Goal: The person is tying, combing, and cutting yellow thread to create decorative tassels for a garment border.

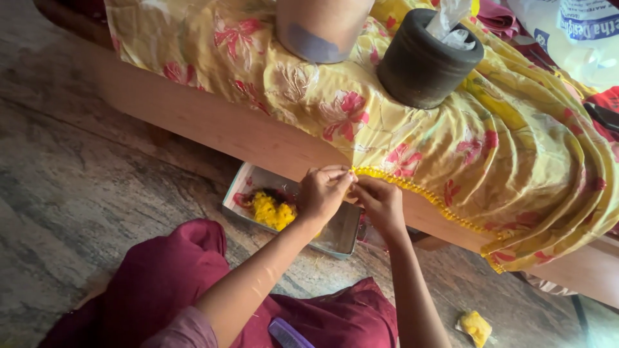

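- The left hand [322,192] and right hand [380,201] meet fingertip to fingertip at the end of a yellow flower garland [425,194].
- The garland runs along the hem of a yellow floral cloth [387,122] draped over a wooden bed edge [213,122].
- Below the hands, a metal tray [335,235] on the stone floor [71,193] holds loose yellow flowers [272,211].
- A dark round stone mortar [422,61] stands on the cloth, beside a pale cylindrical vessel [319,29].
- Maroon clothing [174,277] covers the person's knees.
- A small yellow scrap [476,325] lies on the floor, right of the arm.
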